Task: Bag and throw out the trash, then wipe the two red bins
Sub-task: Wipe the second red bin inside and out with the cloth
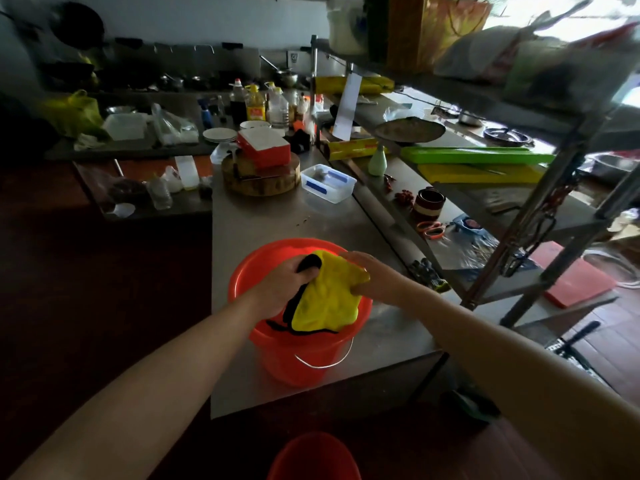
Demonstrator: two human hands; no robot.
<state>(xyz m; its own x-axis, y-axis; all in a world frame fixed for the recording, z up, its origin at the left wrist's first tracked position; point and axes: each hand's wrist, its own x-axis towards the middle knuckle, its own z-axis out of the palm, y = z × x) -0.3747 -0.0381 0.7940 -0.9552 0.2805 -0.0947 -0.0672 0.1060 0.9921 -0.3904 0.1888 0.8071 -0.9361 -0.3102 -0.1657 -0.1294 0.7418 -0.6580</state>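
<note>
A: Start at the left. What's the left hand doing?

B: It's curled round a bunched fold of the yellow cloth, the black-edged part. Firm grip, knuckles up, over the mouth of the red bin.

A: Where's that bin?

B: Upright on the steel table, near the front corner, wire handle hanging down the near wall. No bag or rubbish visible in it, though the cloth covers most of the opening.

A: And the second one?

B: The second red bin is at the bottom edge of the view, below the table front. Only its top shows. Nobody is touching it.

A: The cloth itself?

B: Draped across the near right part of the rim, partly hanging inside.

A: Right hand?

B: Laid on the cloth's upper right edge at the far right rim. Fingers look fairly straight. Thumb hidden under the cloth, so I can't tell if it's pinching or just pressing.

A: Which step, then?

B: My guess is the wiping stage, first bin. Bagging looks finished, as far as this shows.

A: Next move?

B: Probably working the cloth round the rim and inner wall. One hand should steady the bin, since it sits close to the edge and looks light. Then the floor bin needs lifting or crouching to.
</note>
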